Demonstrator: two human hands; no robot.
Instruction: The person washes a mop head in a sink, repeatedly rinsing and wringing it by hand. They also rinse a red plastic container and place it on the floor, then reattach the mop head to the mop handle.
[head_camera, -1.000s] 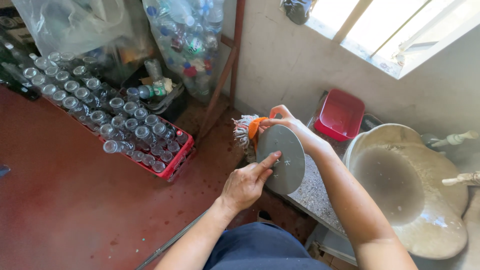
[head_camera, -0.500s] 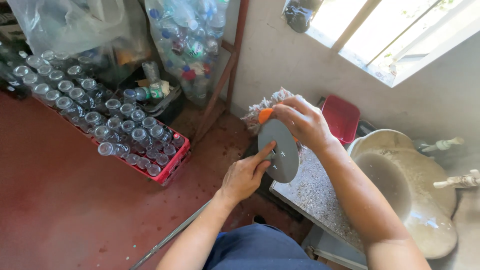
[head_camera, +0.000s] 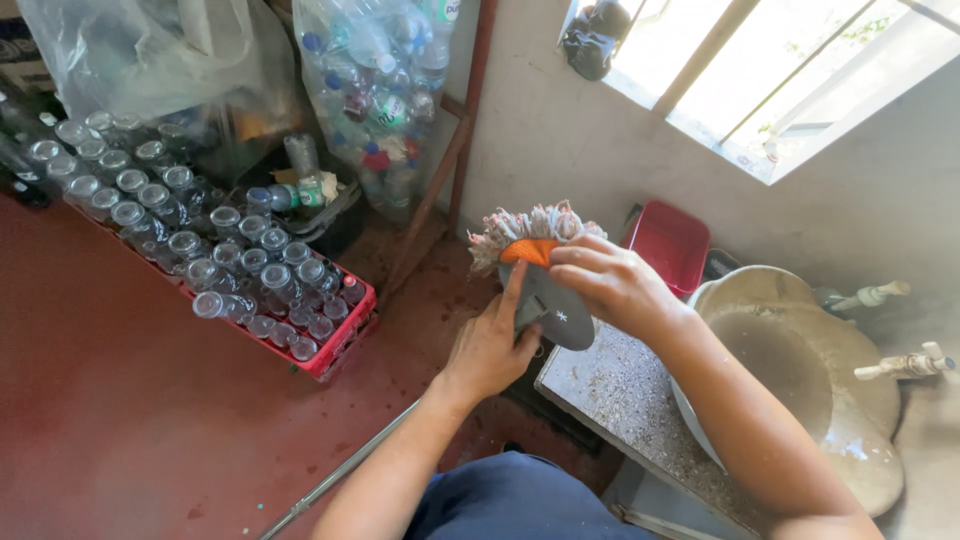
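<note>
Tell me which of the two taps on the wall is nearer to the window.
The upper tap, above the basin's far rim. The other tap sits lower in the picture and further right.

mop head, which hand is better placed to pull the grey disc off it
Probably the left hand: its fingers already lie on the grey disc, while the right hand grips the mop head.

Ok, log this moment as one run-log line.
left hand: holds grey disc | right hand: on orange mop head | near: stone counter, basin
</note>
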